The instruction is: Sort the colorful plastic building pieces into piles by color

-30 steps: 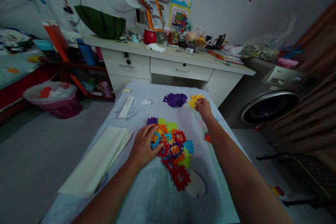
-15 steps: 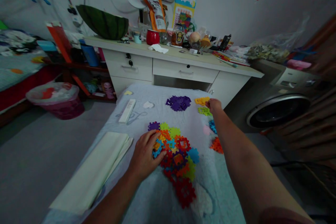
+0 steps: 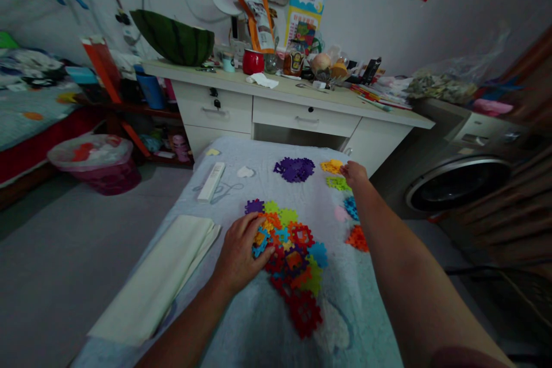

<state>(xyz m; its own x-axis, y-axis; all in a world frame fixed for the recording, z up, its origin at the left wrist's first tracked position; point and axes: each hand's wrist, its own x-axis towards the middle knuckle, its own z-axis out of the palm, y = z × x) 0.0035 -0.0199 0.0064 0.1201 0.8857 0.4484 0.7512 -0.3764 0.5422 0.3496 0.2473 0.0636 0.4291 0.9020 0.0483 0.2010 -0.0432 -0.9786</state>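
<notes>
A cluster of joined colourful puzzle pieces lies in the middle of the cloth-covered table. My left hand rests on the cluster's left edge, fingers curled over the pieces. My right hand reaches to the far right of the table, its fingers closed beside the yellow pile and the green pile. A purple pile lies left of them. Blue pieces and orange pieces sit along my right forearm.
A white remote and a folded cream cloth lie on the table's left side. Behind stands a cluttered white desk with a half watermelon. A washing machine is on the right, a pink bin on the left.
My right hand has moved from the yellow pile a little to the right, uncovering the yellow and green piles. My left hand has stayed on the cluster.
</notes>
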